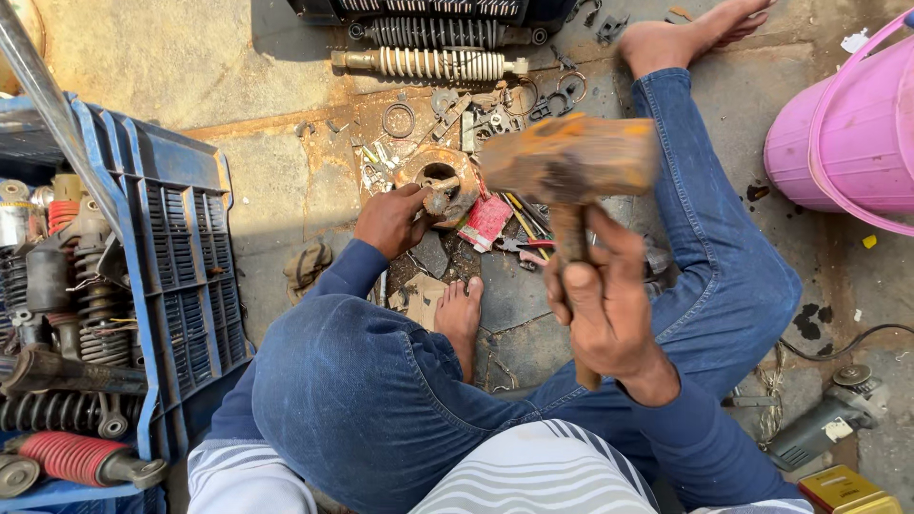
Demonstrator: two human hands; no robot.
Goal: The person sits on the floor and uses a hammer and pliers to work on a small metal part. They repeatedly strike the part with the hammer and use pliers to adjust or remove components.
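Right hand [609, 309]: fingers clenched around the handle of a hammer [569, 164], raised above the metal ring [440, 181].
Left hand [390, 219]: grasping a small metal piece on the ring.
Crate [176, 257]: left of the ring.

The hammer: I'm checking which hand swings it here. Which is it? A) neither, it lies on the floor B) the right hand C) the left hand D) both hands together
B: the right hand grips the wooden handle of the raised hammer, while the left hand steadies the round rusty metal part on the floor.
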